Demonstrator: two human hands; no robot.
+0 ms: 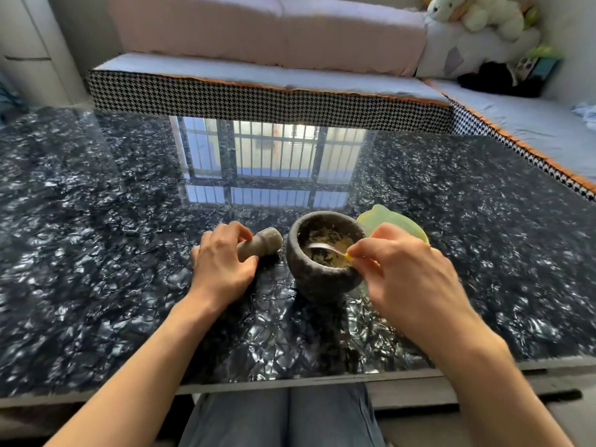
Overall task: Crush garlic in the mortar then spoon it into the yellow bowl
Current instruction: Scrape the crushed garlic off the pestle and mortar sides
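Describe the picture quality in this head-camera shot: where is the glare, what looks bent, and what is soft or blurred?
Head view: a bright window reflection glares on the glossy dark table just beyond the mortar; wide-angle distortion bows the table's edges and the houndstooth-edged seat; the right hand looks slightly motion-softened, hiding most of the yellow bowl; the plush toys in the far corner are soft.

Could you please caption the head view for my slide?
Right hand spoons crushed garlic from the mortar; left hand holds the pestle.

No readable text, labels, brands or numbers on anything in view
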